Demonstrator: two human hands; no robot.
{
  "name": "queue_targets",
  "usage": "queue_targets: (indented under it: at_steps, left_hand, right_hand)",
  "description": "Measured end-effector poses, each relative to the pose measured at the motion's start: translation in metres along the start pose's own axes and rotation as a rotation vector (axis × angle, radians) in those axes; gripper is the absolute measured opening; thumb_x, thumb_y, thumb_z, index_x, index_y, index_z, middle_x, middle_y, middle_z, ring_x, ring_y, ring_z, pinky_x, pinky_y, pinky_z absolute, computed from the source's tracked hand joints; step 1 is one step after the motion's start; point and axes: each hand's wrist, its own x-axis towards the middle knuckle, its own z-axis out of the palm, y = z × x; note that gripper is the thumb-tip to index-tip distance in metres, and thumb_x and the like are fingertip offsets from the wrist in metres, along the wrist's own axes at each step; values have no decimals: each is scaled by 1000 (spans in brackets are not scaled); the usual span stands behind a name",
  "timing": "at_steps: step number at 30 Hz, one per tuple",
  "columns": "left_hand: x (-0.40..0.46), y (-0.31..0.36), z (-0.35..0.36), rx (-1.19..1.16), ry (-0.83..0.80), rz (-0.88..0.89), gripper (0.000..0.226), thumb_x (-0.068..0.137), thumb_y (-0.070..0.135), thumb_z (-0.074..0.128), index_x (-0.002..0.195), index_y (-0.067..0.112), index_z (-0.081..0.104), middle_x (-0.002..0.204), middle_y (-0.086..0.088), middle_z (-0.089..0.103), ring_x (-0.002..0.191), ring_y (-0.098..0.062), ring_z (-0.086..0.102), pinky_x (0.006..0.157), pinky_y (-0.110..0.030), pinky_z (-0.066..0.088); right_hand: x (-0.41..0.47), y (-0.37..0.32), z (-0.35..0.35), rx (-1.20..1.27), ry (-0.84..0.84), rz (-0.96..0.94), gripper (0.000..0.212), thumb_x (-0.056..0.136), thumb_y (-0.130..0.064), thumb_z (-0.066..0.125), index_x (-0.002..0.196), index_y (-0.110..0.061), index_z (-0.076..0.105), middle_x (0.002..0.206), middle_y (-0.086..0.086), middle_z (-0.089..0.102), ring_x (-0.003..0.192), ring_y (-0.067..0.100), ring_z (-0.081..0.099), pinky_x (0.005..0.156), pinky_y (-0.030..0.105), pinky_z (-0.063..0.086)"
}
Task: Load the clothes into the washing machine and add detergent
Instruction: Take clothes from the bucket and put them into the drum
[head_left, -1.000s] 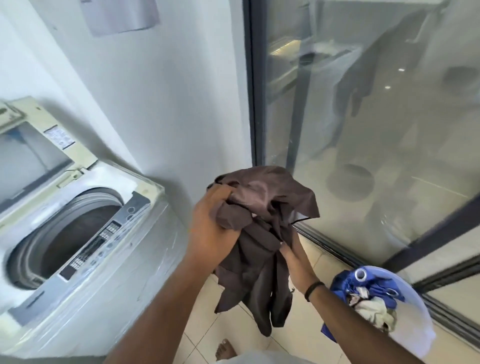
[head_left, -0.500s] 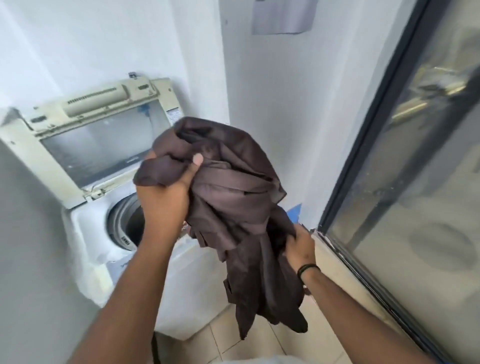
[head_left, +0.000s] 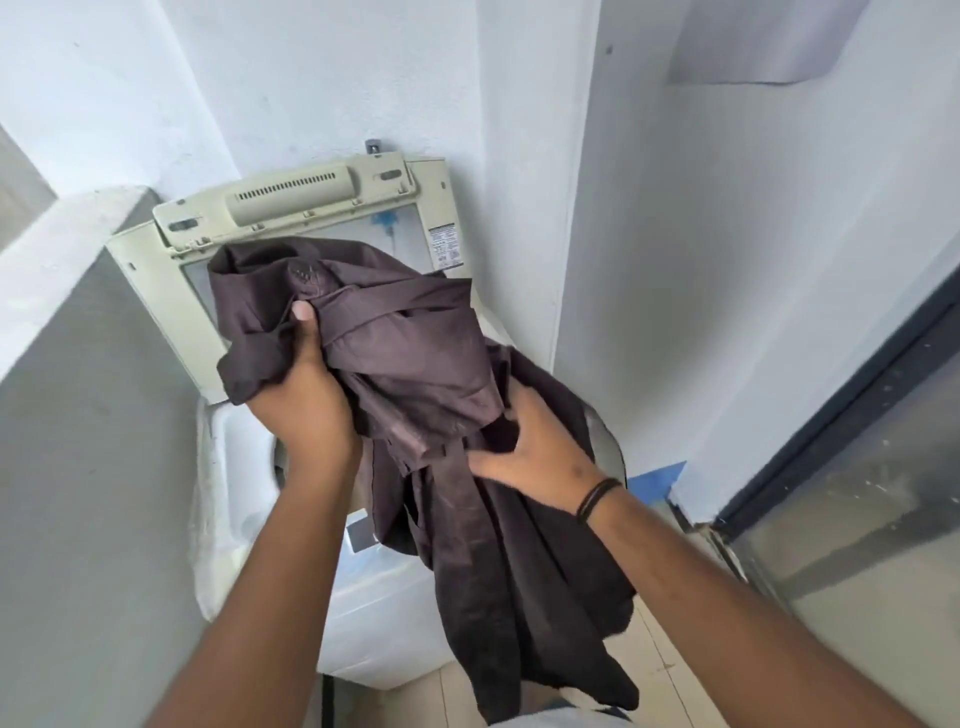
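Two hands hold one dark brown cloth up in the air, right over the washing machine. The cloth is bunched and full of folds at the top, with a band of it wrapped across the middle. It looks smooth and a bit shiny. Its long way runs up and down: the thick bundle is on top, and a loose tail hangs down to the bottom, in front of the machine's front wall.

The left hand grips the top bundle, with its thumb pressed on the folds and its fingers curled under the cloth. The right hand is lower and to the right; its fingers are curled into the cloth and pinch it. A black band sits on the right wrist.

The machine's lid stands open behind the cloth. The cloth hides most of the round hole in the top. A grey wall is close on the left side of the machine, and a white wall is close on the right. A glass door stands at the far right.
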Motion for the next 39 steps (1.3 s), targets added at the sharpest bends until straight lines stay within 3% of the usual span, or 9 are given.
queue_targets:
  at_steps: [3, 7, 10, 19, 23, 26, 29, 35, 39]
  left_hand:
    - [18, -24, 17, 96, -12, -73, 34, 79, 39, 83, 108, 27, 69, 116, 7, 73, 113, -13, 68, 104, -38, 52]
    - [27, -55, 14, 322, -243, -362, 53, 72, 47, 87, 111, 17, 68, 114, 1, 74, 106, -14, 70, 95, -34, 56]
    - [17, -69, -18, 609, -391, -426, 79, 78, 43, 84, 141, 15, 45, 116, -3, 68, 103, -13, 67, 88, -36, 53]
    - [-49, -91, -117, 1285, -575, -701, 50, 75, 50, 82, 73, 2, 68, 65, -11, 72, 62, -31, 68, 59, -36, 57]
    - [-52, -99, -111, 1403, -635, -633, 18, 86, 18, 64, 102, 15, 58, 90, -9, 72, 76, -27, 71, 61, -39, 61]
    - [-47, -103, -99, 1195, -580, -541, 14, 93, 18, 60, 106, 12, 62, 104, -9, 69, 97, -29, 67, 80, -41, 57]
    - [-28, -92, -71, 807, -253, -686, 20, 105, 19, 47, 95, 10, 62, 85, -7, 66, 74, -20, 59, 60, -30, 49]
    - [50, -50, -20, 397, -101, -376, 24, 105, 27, 51, 85, 17, 59, 77, -4, 64, 72, -20, 61, 71, -34, 49]
    - [96, -19, 8, 111, -338, -204, 11, 101, 20, 59, 112, 17, 57, 107, -8, 65, 92, -18, 65, 83, -33, 57]
  right_hand:
    - [19, 49, 26, -174, -235, 146, 116, 59, -66, 79, 154, -42, 17, 147, -3, 44, 135, 18, 45, 109, 43, 43]
    - [21, 83, 50, -518, -261, 107, 57, 77, -50, 65, 128, -29, 50, 118, -1, 56, 109, 29, 51, 87, 44, 48]
    - [26, 100, 54, -348, -81, 129, 19, 83, -38, 60, 87, -19, 58, 89, 0, 61, 87, 30, 59, 70, 42, 48]
    - [84, 70, 43, -82, -153, 236, 36, 87, -27, 62, 60, -11, 44, 61, 0, 55, 65, 21, 55, 62, 38, 41]
    - [116, 9, 40, 252, -54, 111, 38, 88, -15, 67, 58, -11, 44, 57, 7, 40, 55, 19, 39, 57, 31, 33]
    - [138, -8, 37, 193, -121, 35, 32, 88, -33, 69, 99, -4, 68, 92, 12, 72, 84, 26, 66, 81, 42, 56]
    - [136, 2, 22, -7, -277, 65, 86, 85, -52, 69, 155, -27, 27, 147, -3, 49, 133, 13, 48, 113, 37, 39]
    - [88, 61, 16, -37, -370, 125, 101, 74, -73, 66, 156, -37, 20, 160, -11, 28, 146, 5, 26, 121, 35, 27]
    - [64, 87, 12, -82, -387, 185, 112, 66, -82, 66, 156, -39, 17, 159, -15, 28, 145, 8, 28, 120, 40, 31]
